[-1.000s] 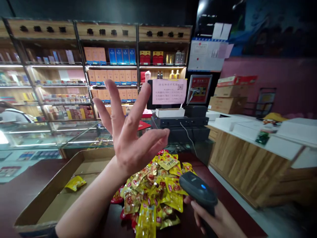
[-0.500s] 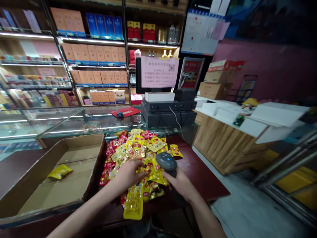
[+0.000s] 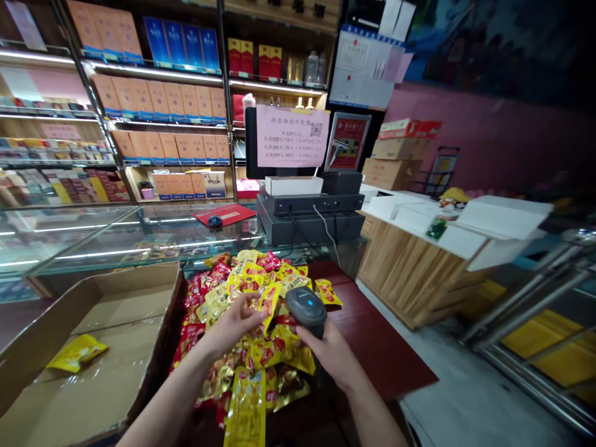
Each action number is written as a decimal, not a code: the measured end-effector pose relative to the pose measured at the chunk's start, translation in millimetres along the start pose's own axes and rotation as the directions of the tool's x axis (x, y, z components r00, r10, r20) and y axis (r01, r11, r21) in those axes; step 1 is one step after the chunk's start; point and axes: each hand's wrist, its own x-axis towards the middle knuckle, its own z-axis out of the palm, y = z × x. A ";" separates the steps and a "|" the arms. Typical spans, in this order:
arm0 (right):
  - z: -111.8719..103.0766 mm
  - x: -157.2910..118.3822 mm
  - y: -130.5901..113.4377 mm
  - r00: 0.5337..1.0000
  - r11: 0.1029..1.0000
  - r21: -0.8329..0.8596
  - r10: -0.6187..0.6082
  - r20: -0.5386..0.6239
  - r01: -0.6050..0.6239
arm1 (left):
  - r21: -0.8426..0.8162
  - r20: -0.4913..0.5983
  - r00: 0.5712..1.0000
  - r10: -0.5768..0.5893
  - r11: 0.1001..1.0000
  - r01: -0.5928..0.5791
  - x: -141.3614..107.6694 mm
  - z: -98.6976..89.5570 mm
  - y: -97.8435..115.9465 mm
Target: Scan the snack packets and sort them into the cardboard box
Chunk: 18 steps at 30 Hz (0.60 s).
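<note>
My right hand is wrapped round a dark barcode scanner with a small blue light on top. Between the fingers of my left hand is a yellow snack packet, tilted up just left of the scanner's head. Both hands are over a heap of red, yellow and gold snack packets on a dark red table. A long yellow packet lies at the heap's near edge. One packet sits apart on the right.
At left stands a shallow cardboard box with one yellow packet inside. Behind the heap are a glass counter, a red mat with a mouse, and a monitor with a pink notice. A wooden cabinet stands at right.
My left hand has taken a yellow packet from the heap and lifted it beside the scanner. The view has shifted slightly; the scanner stays in my right hand.
</note>
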 end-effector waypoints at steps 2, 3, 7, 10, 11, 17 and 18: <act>9.5 8.4 -14.6 0.998 0.985 0.168 0.029 0.047 -0.036 | -0.347 0.089 0.994 -0.057 0.934 0.084 3.8 1.4 1.6; 15.1 12.5 -22.2 0.994 0.966 0.251 0.036 0.104 -0.061 | -0.466 0.128 0.989 -0.070 0.876 0.122 6.2 2.2 2.3; 34.9 26.8 -43.6 0.975 0.919 0.385 -0.005 0.224 -0.084 | -0.650 0.260 0.963 -0.068 0.725 0.227 16.0 0.7 7.9; 43.0 35.0 -48.3 0.971 0.927 0.370 -0.024 0.237 -0.067 | -0.591 0.199 0.973 -0.119 0.777 0.216 21.0 -3.4 14.1; 44.4 37.3 -48.7 0.969 0.931 0.360 -0.041 0.245 -0.051 | -0.523 0.127 0.983 -0.130 0.833 0.178 22.7 -4.5 15.5; 47.0 44.3 -45.3 0.988 0.986 0.101 -0.142 0.068 0.135 | -0.263 -0.133 0.990 -0.044 0.965 0.007 44.0 -13.4 18.5; 47.1 43.6 -42.5 0.991 0.990 0.060 -0.127 0.040 0.125 | -0.279 -0.165 0.985 -0.040 0.960 -0.008 49.0 -16.5 19.7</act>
